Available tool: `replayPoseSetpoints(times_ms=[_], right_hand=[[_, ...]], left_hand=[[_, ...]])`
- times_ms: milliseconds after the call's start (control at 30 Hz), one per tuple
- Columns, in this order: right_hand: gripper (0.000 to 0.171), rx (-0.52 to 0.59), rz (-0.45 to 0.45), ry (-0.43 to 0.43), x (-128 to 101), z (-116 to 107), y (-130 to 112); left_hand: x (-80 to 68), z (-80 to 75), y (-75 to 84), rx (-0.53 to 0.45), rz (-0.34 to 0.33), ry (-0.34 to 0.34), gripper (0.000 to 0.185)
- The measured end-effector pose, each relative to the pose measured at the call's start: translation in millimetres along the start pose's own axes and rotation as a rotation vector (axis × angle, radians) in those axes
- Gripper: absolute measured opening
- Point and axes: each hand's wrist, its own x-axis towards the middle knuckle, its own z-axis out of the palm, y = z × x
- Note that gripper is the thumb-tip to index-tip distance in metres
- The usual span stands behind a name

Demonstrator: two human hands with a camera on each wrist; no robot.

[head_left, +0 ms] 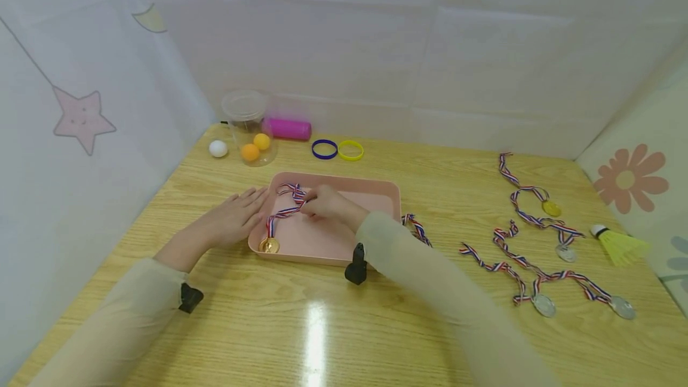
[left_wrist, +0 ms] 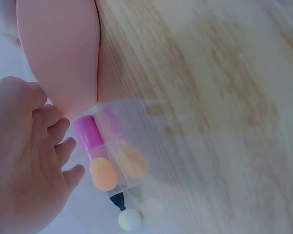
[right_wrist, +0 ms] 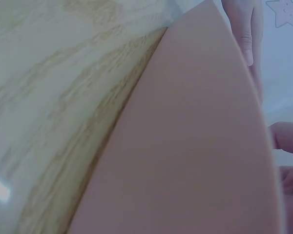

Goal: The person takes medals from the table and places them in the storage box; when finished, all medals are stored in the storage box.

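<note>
Right hand pinching a medal ribbon inside the pink tray while the left hand is steadying the tray's edge.

The right hand (head_left: 328,203) is curling its fingers (head_left: 314,200) around the striped ribbon (head_left: 285,211) near the middle of the pink tray (head_left: 387,193), pinching it. The ribbon's long axis is running from those fingers toward the tray's near left corner, where the gold medal (head_left: 269,245) is lying on the rim, so the medal is sitting nearer the left hand (head_left: 233,220). That hand is lying flat on the counter (head_left: 322,327), fingers straight and relaxed, touching the tray's left edge. About 4 more medals (head_left: 543,304) are lying well apart to the right.
</note>
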Motion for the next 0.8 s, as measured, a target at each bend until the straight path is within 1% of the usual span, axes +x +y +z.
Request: replayPoseSetpoints(times_ms=[67,233,333,433,567,633,700,800], right_hand=[[0.041,0.007,-0.015,-0.01,2.8,3.1,-0.5],[0.054,0.069,-0.036,-0.036,7.3,9.1,-2.1],[0.054,0.115,-0.042,-0.053,7.2,6.8,-4.6],[0.053,0.111,-0.05,-0.069,3.6,-1.4,-7.3],[0.051,0.043,-0.051,-0.106,-6.7,-15.9,-11.7],[0.048,0.04,-0.056,-0.12,-13.6,-23.4,-15.0],[0.044,0.059,-0.08,-0.137,-22.1,-31.6,-18.5],[0.039,0.083,-0.149,-0.154,-39.8,-45.3,-23.8]], left_hand=[[-0.1,0.0,-0.4,-0.001,-0.001,-0.001,0.053],[0.9,0.1,-1.7,-0.007,-0.004,-0.004,0.053],[1.4,0.4,-2.6,-0.009,-0.005,-0.007,0.053],[1.9,0.9,-3.0,-0.01,-0.004,-0.007,0.053],[1.9,0.9,-2.8,-0.008,-0.005,-0.008,0.053],[1.6,0.7,-2.6,-0.009,-0.005,-0.007,0.053],[1.0,-0.1,-1.7,-0.013,-0.004,-0.008,0.053],[-0.5,-1.6,-0.6,-0.028,-0.003,-0.007,0.053]])
